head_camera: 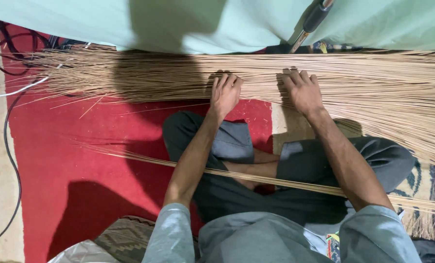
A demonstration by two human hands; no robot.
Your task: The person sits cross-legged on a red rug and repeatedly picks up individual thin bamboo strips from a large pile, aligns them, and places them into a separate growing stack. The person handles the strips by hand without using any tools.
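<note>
Seated cross-legged on a red carpet (81,160), seen from above. Left hand (224,92) laid palm-down on a wide layer of thin straw-coloured sticks (144,78), fingers straight and close together, tips pressing into the sticks at their near edge; nothing pinched or gripped. Right hand (302,90) likewise flat on the same layer just beside the left, fingers slightly fanned, palm resting on the sticks, nothing clasped. Layer of sticks spread sideways along the far edge of the carpet, reaching from the far left corner right across to the right edge, where it widens and slopes toward the near side. Loose single sticks scattered on the carpet at the layer's left end. A second, slim bundle of sticks (256,178) lying across the lap, under both forearms, running from the middle of the carpet toward the near right corner and ending in a frayed tuft there. Dark trousers (237,195) and pale grey-blue sleeves (171,234) in the near part of the view. Pale green cloth (203,24) hanging beyond the far edge, touching the sticks. A metal pole with a dark grip (311,23) leaning against that cloth above the right hand. Black and white cables (8,122) trailing along the left edge of the carpet. A patterned cushion (125,238) at the near edge, beside the left sleeve.
</note>
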